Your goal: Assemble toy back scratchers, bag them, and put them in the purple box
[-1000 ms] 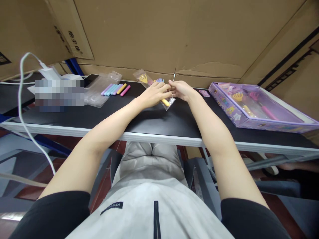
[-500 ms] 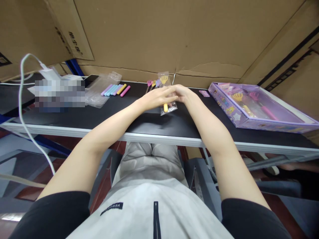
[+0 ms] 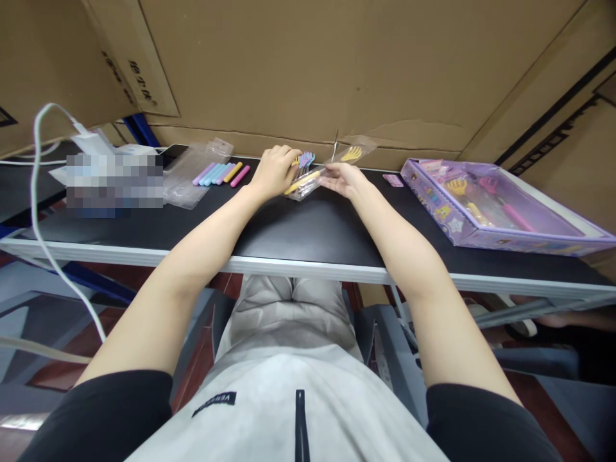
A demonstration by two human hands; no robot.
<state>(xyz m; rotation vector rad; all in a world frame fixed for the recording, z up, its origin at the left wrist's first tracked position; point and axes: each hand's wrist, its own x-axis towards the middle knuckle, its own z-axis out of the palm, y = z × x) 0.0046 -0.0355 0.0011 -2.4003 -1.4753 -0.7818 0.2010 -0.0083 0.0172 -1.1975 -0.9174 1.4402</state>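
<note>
Left fingers (image 3: 289, 155) have parted from the right and now sit beside the forks (image 3: 307, 158); whether they grip anything, I cannot tell. Between both hands, the bagged fork (image 3: 301, 183) has swung slantwise, apparently presenting its handle leftward; yellow tines point right and away, beyond the right fingers (image 3: 328, 183), which pinch it.

my right hand (image 3: 341, 179) holds a clear bag (image 3: 312, 186) around a yellow claw tool (image 3: 353, 153); my left hand (image 3: 273, 170) curls beside claw heads (image 3: 306, 158). on the black table (image 3: 308, 231), coloured sticks (image 3: 218, 174) lie left, a purple box (image 3: 510, 240) right.
</note>
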